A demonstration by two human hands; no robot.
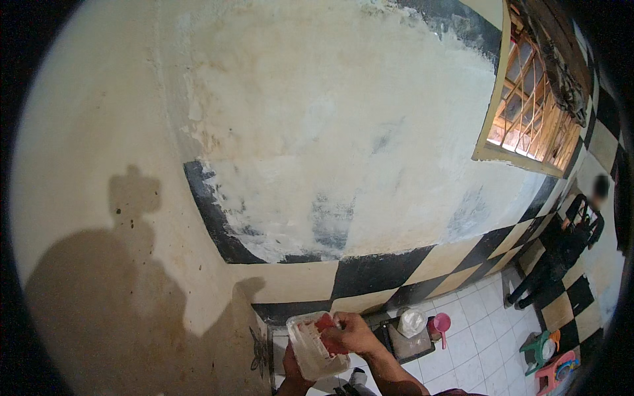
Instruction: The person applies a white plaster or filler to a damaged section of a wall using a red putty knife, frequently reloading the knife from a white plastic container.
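Near the bottom centre, my left hand (292, 365) grips the side of a clear plastic tub (307, 356) smeared with pale paste. My right hand (355, 335) holds a red spreading tool (325, 328) inside that tub, with pale paste on it. Both hands are below the wall (330, 125), where rough white coating covers part of a black and cream checkered pattern.
A person (571, 244) stands at the right wall. A barred window (528, 105) is upper right. On the tiled floor (474, 343) are a dark tray (406, 348) with a white bag (411, 321), a pink dipper (441, 323) and small stools (549, 376). A plain wall (79, 165) is at left.
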